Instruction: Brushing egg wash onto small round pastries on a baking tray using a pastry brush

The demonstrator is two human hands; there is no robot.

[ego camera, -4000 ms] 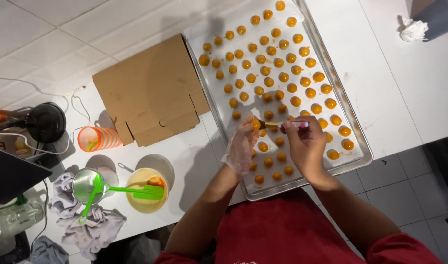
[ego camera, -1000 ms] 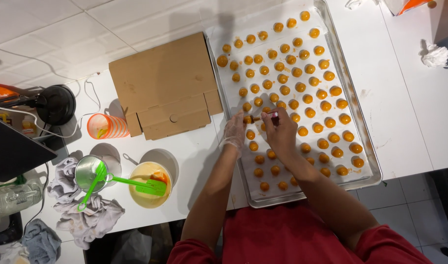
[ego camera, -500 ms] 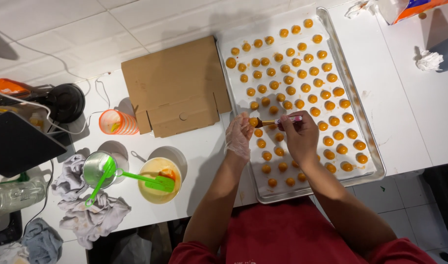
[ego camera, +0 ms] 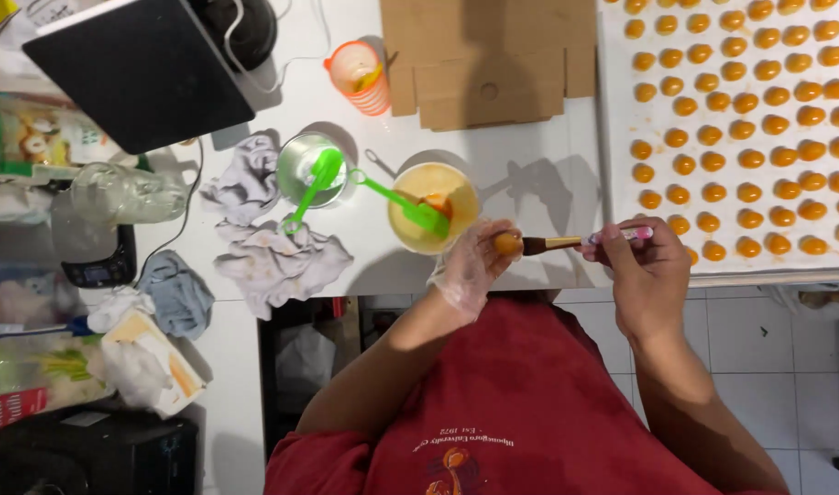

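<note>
Orange dough ball [ego camera: 507, 243] sits pinched in the gloved left hand [ego camera: 470, 266], whose fingers close around it at the near edge of the white tabletop [ego camera: 529, 165]. Right hand [ego camera: 647, 275] grips a pastry brush [ego camera: 575, 241] by its pink handle, fingers wrapped tight, bristles touching the ball. Just beyond stands a yellow bowl [ego camera: 433, 209] holding a green spatula [ego camera: 396, 197]. Rows of orange balls fill the lined baking tray [ego camera: 621, 137] to the right; flattened cardboard [ego camera: 488, 55] lies farther back.
</note>
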